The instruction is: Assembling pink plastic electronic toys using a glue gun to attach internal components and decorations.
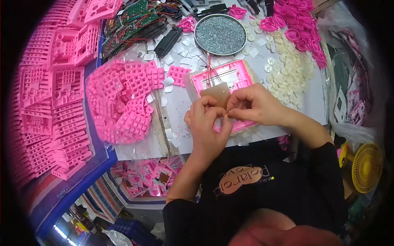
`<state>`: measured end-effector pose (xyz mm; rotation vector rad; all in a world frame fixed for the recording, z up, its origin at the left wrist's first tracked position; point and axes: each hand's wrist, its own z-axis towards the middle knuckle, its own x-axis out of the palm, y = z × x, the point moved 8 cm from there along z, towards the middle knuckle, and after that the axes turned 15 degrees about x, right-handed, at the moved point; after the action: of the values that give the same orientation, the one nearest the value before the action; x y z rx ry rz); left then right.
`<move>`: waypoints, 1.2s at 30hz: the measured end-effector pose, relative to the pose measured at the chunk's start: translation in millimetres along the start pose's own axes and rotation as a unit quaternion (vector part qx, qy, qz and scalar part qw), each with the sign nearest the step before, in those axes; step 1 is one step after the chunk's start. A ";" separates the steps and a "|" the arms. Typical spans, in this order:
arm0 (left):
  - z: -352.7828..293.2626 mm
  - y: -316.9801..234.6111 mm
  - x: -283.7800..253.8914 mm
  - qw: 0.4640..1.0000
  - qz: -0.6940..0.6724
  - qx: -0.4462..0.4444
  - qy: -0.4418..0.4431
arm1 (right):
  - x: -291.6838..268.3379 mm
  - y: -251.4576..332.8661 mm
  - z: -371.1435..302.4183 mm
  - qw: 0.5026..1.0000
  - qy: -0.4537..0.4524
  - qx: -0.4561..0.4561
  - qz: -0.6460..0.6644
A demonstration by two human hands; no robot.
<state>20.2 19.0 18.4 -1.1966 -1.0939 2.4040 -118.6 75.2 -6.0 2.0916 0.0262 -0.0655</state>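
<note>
My left hand (205,125) and my right hand (258,105) meet fingertip to fingertip over a pink plastic casing (245,74). Both are closed in a pinch on what look like thin wires, whose ends are mostly hidden by the fingers. Just beyond the fingertips a plain brown circuit board (216,94) lies tilted on the casing. Thin reddish wires (210,67) rise from the casing's far side, above the board. My hands cover much of the casing's near half.
A round metal tray of small screws (221,35) stands behind the casing. Pink keypads (123,98) fill a bag at left, beside stacked pink casings (61,90). Green circuit boards (137,12) lie far left; white discs (291,69) and pink rings (295,24) lie right. A yellow fan (366,168) stands near right.
</note>
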 end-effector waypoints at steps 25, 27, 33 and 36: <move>-18.8 9.0 -0.7 0.973 -0.183 -0.054 -0.126 | 15.2 16.3 -29.8 0.981 -0.142 -0.129 -0.036; -19.2 2.3 -6.3 0.993 -0.062 -0.010 -0.102 | 14.4 10.6 -26.7 0.982 -0.144 -0.116 -0.032; -17.1 26.9 -6.7 0.979 -0.120 -0.161 -0.007 | 28.3 19.9 -40.4 0.906 -0.208 -0.315 -0.190; -20.4 42.3 5.4 0.883 -0.362 -0.298 0.036 | 38.9 21.7 -44.2 0.879 -0.214 -0.355 -0.237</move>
<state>37.0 3.0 -22.7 -0.7763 -1.9135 1.4807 -77.2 102.3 32.5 1.2576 0.2561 -0.7081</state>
